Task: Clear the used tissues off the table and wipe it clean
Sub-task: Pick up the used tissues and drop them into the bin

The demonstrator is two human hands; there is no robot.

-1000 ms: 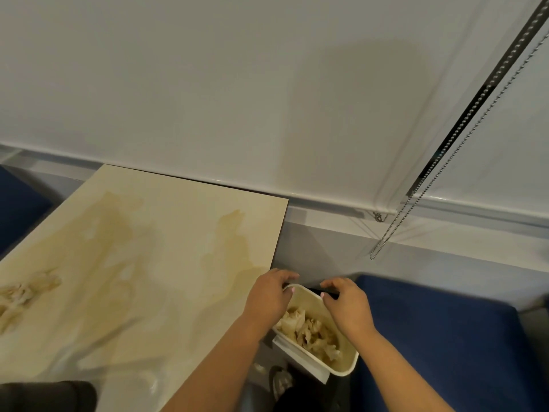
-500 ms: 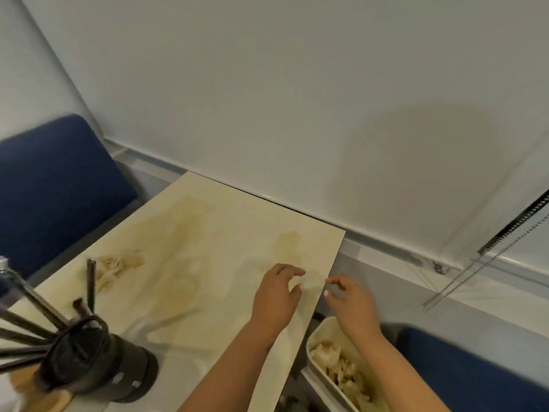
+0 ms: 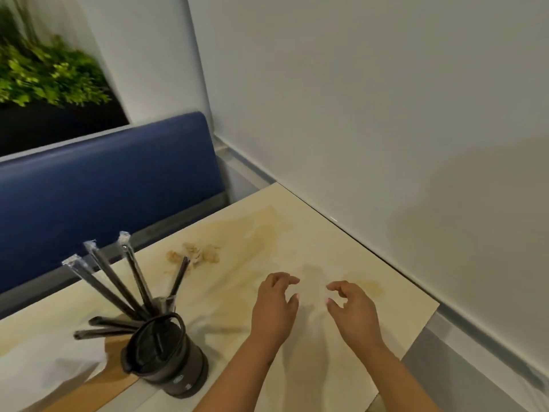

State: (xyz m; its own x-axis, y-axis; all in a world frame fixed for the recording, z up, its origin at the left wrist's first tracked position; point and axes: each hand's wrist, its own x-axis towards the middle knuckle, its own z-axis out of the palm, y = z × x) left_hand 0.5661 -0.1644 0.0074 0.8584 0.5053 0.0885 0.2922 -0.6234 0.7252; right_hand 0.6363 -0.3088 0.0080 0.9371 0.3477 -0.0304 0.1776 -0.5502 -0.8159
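Observation:
A small heap of crumpled, stained tissues [image 3: 194,255] lies on the cream table [image 3: 312,239] near its far left edge. Brownish smears spread across the tabletop around it. My left hand [image 3: 274,304] hovers over the middle of the table with loosely curled fingers and holds nothing. My right hand [image 3: 353,307] hovers beside it to the right, fingers loosely curled too, also holding nothing. Both hands are well short of the tissues.
A black cup [image 3: 165,361] holding several wrapped black straws stands at the near left. A white napkin [image 3: 44,367] lies left of it. A blue bench back [image 3: 104,185] runs behind the table. The white wall [image 3: 386,114] borders the table's right side.
Both hands left the white bin of tissues beside the table and came over the tabletop. The view swung left, so the bin is out of sight and the straw cup and bench appeared.

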